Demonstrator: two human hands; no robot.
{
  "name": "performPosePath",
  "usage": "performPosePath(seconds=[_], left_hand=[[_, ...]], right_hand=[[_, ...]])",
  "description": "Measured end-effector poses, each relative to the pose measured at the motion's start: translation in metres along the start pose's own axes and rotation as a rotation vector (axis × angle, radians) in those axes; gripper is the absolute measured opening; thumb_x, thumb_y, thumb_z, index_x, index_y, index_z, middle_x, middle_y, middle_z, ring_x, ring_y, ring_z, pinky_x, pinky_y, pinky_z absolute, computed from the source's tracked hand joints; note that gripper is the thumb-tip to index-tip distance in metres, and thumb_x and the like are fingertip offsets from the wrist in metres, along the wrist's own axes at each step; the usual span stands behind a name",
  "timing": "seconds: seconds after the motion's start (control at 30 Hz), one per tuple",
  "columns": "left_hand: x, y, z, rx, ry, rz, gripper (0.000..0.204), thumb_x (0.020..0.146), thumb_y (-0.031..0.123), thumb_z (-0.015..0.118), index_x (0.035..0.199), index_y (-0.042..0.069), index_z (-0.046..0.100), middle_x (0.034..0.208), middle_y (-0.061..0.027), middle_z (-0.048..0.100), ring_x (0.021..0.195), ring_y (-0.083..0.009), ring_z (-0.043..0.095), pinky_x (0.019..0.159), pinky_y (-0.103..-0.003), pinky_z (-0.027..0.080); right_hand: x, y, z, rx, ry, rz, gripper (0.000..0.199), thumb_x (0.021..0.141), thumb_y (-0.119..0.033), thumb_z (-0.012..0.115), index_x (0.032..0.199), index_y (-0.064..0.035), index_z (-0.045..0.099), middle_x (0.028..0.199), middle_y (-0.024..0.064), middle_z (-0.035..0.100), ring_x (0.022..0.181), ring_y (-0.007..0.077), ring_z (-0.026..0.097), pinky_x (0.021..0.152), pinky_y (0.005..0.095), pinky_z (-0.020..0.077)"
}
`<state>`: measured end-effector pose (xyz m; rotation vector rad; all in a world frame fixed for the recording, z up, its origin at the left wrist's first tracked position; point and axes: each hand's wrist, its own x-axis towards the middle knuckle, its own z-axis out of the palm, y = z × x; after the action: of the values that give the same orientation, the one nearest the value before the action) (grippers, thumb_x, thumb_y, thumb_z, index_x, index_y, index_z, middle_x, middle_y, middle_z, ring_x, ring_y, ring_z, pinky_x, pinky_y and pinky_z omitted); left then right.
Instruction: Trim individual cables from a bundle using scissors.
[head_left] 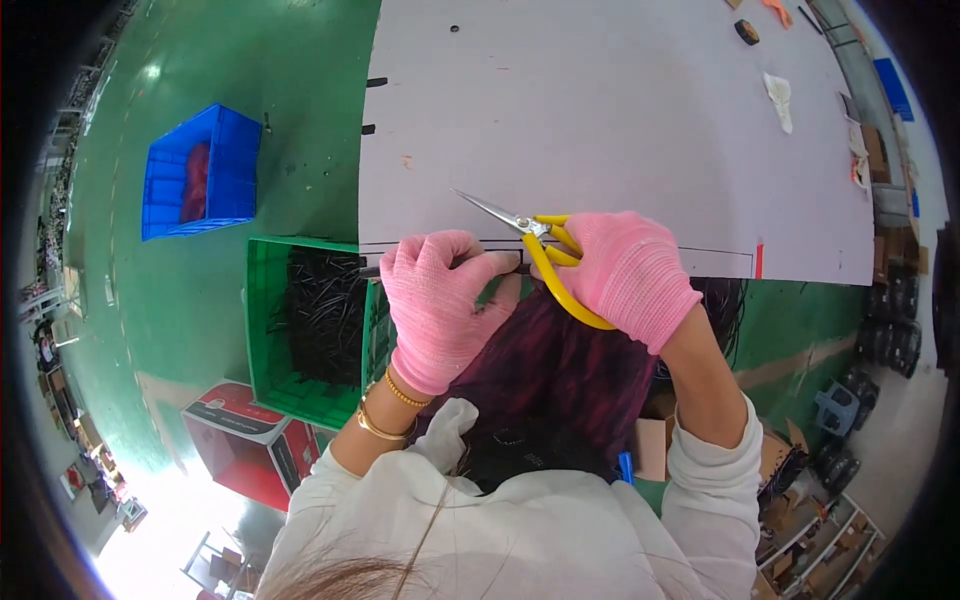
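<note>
At the near edge of the table [600, 120], my left hand [440, 300] in a pink knit glove is closed on a thin black strip or tube. An end of the black strip [371, 272] shows left of the glove; the middle is hidden by my fingers. My right hand [628, 272], also gloved in pink, grips scissors [570, 300] with yellow handles. Their silver blades point to the far left over the tabletop and look closed or nearly so. Dark lines [715, 251] run along the tabletop's near edge. Dark purple cloth [560, 370] hangs over my lap.
Left of my lap stands a green crate [258, 340] full of short black pieces [325, 320]. Beyond it on the floor is a blue bin [235, 160] with something dark red inside. A red and grey box [235, 440] sits near the crate. A black tape roll [747, 32] lies far right.
</note>
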<state>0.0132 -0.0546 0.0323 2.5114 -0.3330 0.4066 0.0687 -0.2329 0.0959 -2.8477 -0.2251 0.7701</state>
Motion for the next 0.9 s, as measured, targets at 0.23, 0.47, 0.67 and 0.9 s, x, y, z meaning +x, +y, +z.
performPosePath(seconds=[0.23, 0.47, 0.67, 0.9], left_hand=[[0.002, 0.001, -0.003, 0.0, -0.033, -0.029, 0.023, 0.065, 0.018, 0.081, 0.087, 0.023, 0.075, 0.089, 0.0028, 0.056, 0.089, -0.0215, 0.052, 0.079, -0.039, 0.039], [0.008, 0.001, -0.004, 0.005, -0.075, -0.033, 0.019, 0.068, 0.019, 0.08, 0.086, 0.021, 0.073, 0.09, 0.0013, 0.061, 0.09, -0.0238, 0.055, 0.08, -0.04, 0.041], [0.009, -0.002, -0.006, -0.009, -0.121, 0.016, 0.019, 0.068, 0.018, 0.079, 0.086, 0.02, 0.073, 0.087, 0.0002, 0.062, 0.086, -0.0249, 0.057, 0.078, -0.041, 0.042], [0.015, -0.003, -0.015, -0.049, -0.14, 0.075, 0.015, 0.067, 0.012, 0.074, 0.081, 0.015, 0.069, 0.082, -0.0019, 0.059, 0.084, -0.0262, 0.057, 0.079, -0.04, 0.041]], right_hand=[[0.0, 0.001, -0.001, -0.024, 0.014, -0.035, 0.034, 0.087, -0.041, 0.065, 0.094, -0.0076, 0.071, 0.08, 0.0151, 0.071, 0.079, 0.0329, 0.07, 0.071, 0.0432, 0.0551], [-0.015, 0.016, 0.022, 0.122, 0.225, -0.146, 0.03, 0.083, -0.034, 0.072, 0.09, -0.0067, 0.065, 0.075, 0.0145, 0.067, 0.072, 0.0346, 0.067, 0.062, 0.042, 0.0529], [-0.021, 0.022, 0.035, 0.171, 0.348, -0.197, 0.032, 0.082, -0.036, 0.076, 0.087, -0.0069, 0.063, 0.071, 0.0136, 0.065, 0.068, 0.0345, 0.066, 0.058, 0.0418, 0.0513], [-0.049, 0.016, 0.039, 0.467, 0.655, -0.148, 0.03, 0.076, -0.023, 0.081, 0.081, -0.0056, 0.058, 0.065, 0.0098, 0.061, 0.057, 0.0285, 0.06, 0.055, 0.0365, 0.0485]])
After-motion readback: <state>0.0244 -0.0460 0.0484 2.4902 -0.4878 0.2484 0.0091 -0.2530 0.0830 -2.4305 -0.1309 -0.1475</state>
